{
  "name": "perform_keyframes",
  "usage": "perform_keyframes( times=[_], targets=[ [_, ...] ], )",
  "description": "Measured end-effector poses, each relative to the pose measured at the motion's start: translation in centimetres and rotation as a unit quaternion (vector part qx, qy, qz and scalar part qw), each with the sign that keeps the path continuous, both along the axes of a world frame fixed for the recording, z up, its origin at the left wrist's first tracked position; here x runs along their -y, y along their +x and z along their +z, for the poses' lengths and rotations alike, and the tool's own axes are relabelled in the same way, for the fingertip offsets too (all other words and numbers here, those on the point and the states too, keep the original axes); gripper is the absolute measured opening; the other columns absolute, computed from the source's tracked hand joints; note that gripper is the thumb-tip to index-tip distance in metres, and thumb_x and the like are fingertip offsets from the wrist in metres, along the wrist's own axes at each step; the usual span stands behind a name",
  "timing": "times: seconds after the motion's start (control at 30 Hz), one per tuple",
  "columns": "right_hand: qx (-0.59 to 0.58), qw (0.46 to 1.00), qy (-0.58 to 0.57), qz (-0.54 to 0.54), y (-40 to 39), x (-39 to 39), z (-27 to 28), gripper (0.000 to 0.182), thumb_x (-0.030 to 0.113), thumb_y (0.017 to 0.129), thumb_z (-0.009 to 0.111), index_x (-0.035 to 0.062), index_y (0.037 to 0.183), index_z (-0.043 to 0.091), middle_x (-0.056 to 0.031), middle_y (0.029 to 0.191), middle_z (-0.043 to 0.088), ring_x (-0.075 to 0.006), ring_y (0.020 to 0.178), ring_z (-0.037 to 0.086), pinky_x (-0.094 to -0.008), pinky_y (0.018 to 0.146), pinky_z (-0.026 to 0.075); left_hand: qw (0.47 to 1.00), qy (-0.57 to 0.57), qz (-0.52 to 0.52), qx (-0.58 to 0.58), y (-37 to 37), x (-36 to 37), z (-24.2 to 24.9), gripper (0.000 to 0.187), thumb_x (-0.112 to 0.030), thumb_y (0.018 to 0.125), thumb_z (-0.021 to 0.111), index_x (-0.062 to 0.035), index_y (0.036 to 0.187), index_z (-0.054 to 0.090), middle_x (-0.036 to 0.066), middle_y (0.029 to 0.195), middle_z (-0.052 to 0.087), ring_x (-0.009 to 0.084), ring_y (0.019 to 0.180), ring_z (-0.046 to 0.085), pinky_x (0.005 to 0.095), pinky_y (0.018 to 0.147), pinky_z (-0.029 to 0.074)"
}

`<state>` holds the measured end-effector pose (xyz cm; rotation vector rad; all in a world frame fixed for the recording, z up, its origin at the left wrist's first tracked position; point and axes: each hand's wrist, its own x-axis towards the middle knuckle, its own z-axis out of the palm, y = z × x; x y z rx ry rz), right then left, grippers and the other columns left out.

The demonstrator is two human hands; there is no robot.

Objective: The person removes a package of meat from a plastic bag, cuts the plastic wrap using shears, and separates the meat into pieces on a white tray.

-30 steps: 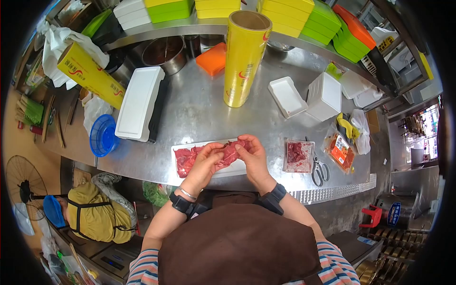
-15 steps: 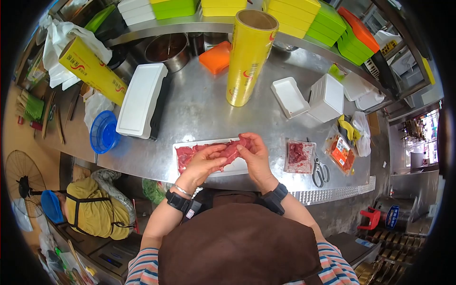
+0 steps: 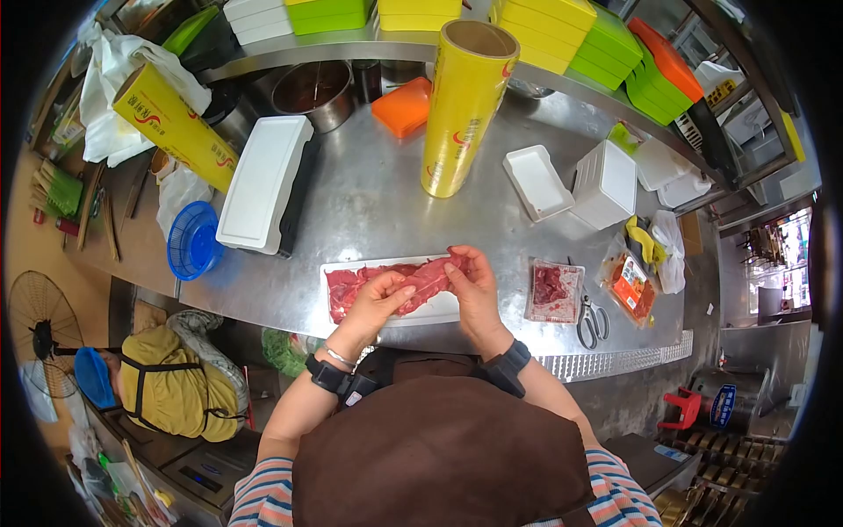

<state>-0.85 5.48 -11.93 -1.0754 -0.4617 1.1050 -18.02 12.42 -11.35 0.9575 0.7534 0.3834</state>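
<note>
A white tray (image 3: 446,310) lies near the front edge of the steel table, with slices of red meat (image 3: 347,288) on its left part. My left hand (image 3: 376,303) pinches the left part of a meat slice (image 3: 428,278) over the tray. My right hand (image 3: 475,294) grips the right end of the same slice between thumb and fingers. The slice is stretched between both hands, and the right part of the tray beneath shows bare white.
Packed meat (image 3: 554,290), scissors (image 3: 592,323) and a labelled package (image 3: 630,285) lie at right. A yellow roll (image 3: 465,110) stands behind. A white-lidded box (image 3: 263,184) and blue basket (image 3: 194,241) are at left. A person (image 3: 176,382) is at lower left.
The meat slice between my hands is spread flatter and longer than before. My left fingers have shifted slightly along it, and my right hand still holds its end.
</note>
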Motion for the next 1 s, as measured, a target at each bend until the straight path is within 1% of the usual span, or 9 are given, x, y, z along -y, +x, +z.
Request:
perform_keyframes(
  times=[0.17, 0.3, 0.47, 0.63, 0.7, 0.83, 0.9, 0.97, 1.0],
  targets=[
    [0.017, 1.0, 0.004, -0.004, 0.2, 0.4, -0.3, 0.032, 0.0, 0.088, 0.059, 0.0073, 0.118, 0.051, -0.0046, 0.103, 0.058, -0.0121, 0.092, 0.057, -0.025, 0.079, 0.049, 0.979, -0.067, 0.152, 0.115, -0.4, 0.1, -0.4, 0.008, -0.007, 0.09, 0.061, -0.0094, 0.096, 0.057, -0.003, 0.084, 0.058, 0.0067, 0.075, 0.056, 0.0219, 0.069, 0.049],
    [-0.057, 0.997, -0.008, 0.057, -0.1, 0.6, 0.3, 0.033, 0.0, 0.087, 0.059, 0.0088, 0.119, 0.051, -0.0035, 0.104, 0.058, -0.0119, 0.096, 0.057, -0.026, 0.081, 0.049, 0.963, -0.066, 0.216, 0.15, -0.6, -0.8, -0.8, 0.009, -0.005, 0.09, 0.059, -0.0095, 0.097, 0.056, -0.002, 0.084, 0.058, 0.0066, 0.075, 0.056, 0.0214, 0.068, 0.049],
    [-0.063, 0.987, -0.104, 0.104, 0.9, 0.4, -0.8, 0.028, 0.002, 0.088, 0.06, 0.0069, 0.115, 0.054, -0.0024, 0.101, 0.059, -0.0098, 0.09, 0.058, -0.0233, 0.077, 0.049, 0.979, 0.18, 0.092, -0.028, -1.7, -3.1, 0.6, 0.009, -0.002, 0.093, 0.053, -0.0054, 0.101, 0.054, 0.0, 0.085, 0.06, 0.0044, 0.072, 0.055, 0.0186, 0.064, 0.046],
    [0.041, 0.983, -0.069, 0.167, 0.9, -1.0, 1.8, 0.018, 0.006, 0.088, 0.062, 0.0053, 0.106, 0.061, -0.0003, 0.086, 0.063, -0.0099, 0.074, 0.059, -0.0219, 0.069, 0.047, 0.981, 0.19, 0.043, -0.011, -3.7, -4.9, 3.1, 0.015, -0.001, 0.092, 0.052, -0.0011, 0.105, 0.058, 0.001, 0.088, 0.064, 0.0048, 0.072, 0.056, 0.0204, 0.066, 0.046],
    [0.069, 0.981, -0.059, 0.174, 0.9, -0.9, 1.1, 0.013, 0.006, 0.087, 0.063, 0.0041, 0.101, 0.063, -0.0003, 0.085, 0.063, -0.0084, 0.075, 0.059, -0.0212, 0.068, 0.047, 0.981, 0.169, -0.001, -0.092, -4.6, -4.4, 3.1, 0.016, -0.003, 0.091, 0.053, -0.0004, 0.105, 0.061, 0.0, 0.09, 0.064, 0.0044, 0.073, 0.056, 0.0201, 0.068, 0.046],
    [0.12, 0.974, -0.075, 0.177, 0.3, 0.1, -0.1, 0.007, 0.004, 0.086, 0.064, 0.0014, 0.092, 0.066, -0.0004, 0.083, 0.063, -0.0067, 0.076, 0.057, -0.0209, 0.066, 0.047, 0.984, 0.118, 0.009, -0.134, -5.0, -1.8, 1.3, 0.026, 0.004, 0.086, 0.057, -0.0023, 0.11, 0.062, 0.0, 0.093, 0.065, 0.0061, 0.078, 0.06, 0.0208, 0.074, 0.05],
    [0.12, 0.972, -0.077, 0.187, 0.5, 0.7, -1.4, 0.007, 0.002, 0.085, 0.064, 0.001, 0.092, 0.066, -0.0006, 0.082, 0.063, -0.0069, 0.075, 0.057, -0.0212, 0.065, 0.047, 0.98, 0.172, 0.026, -0.1, -5.3, -1.3, -1.9, 0.028, 0.005, 0.08, 0.059, -0.0021, 0.106, 0.064, 0.003, 0.1, 0.064, 0.0087, 0.085, 0.061, 0.0217, 0.071, 0.051],
    [0.122, 0.969, -0.076, 0.198, 0.7, 0.9, -2.8, 0.008, 0.001, 0.085, 0.064, 0.0005, 0.092, 0.066, -0.0007, 0.082, 0.063, -0.007, 0.075, 0.057, -0.0215, 0.064, 0.047, 0.936, 0.336, -0.015, -0.1, -5.7, -1.3, -3.5, 0.034, 0.007, 0.078, 0.058, -0.002, 0.111, 0.062, 0.006, 0.106, 0.064, 0.0144, 0.092, 0.061, 0.0254, 0.076, 0.051],
    [0.167, 0.967, -0.063, 0.182, 0.9, 0.9, -3.3, 0.008, 0.0, 0.085, 0.064, 0.0002, 0.093, 0.065, -0.0006, 0.081, 0.062, -0.0069, 0.072, 0.057, -0.0213, 0.062, 0.047, 0.936, 0.339, -0.023, -0.097, -5.6, -1.3, -3.0, 0.04, 0.008, 0.077, 0.055, -0.0026, 0.115, 0.061, 0.011, 0.108, 0.063, 0.0199, 0.099, 0.06, 0.0294, 0.083, 0.049]
  ],
)
